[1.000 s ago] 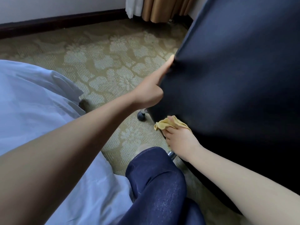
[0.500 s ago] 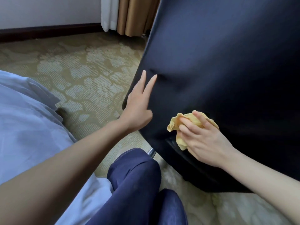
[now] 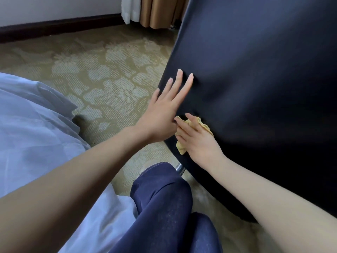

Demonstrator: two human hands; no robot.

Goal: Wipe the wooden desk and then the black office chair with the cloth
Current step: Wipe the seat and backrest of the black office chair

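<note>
The black office chair [image 3: 255, 88] fills the right of the view, its lower back panel turned toward the person, who seems to be crouching on the patterned carpet [image 3: 91, 70] beside white bedding [image 3: 36, 134] to reach it. The left hand [image 3: 164, 114] lies flat on the panel near its edge, fingers straight and spread, gripping nothing, probably to stop the chair from swivelling. Just below and touching it, the right hand [image 3: 197, 141] has its grip closed loosely over the bunched yellow cloth [image 3: 181, 149], pressing it onto the panel to wipe. The tabletop is out of view.
</note>
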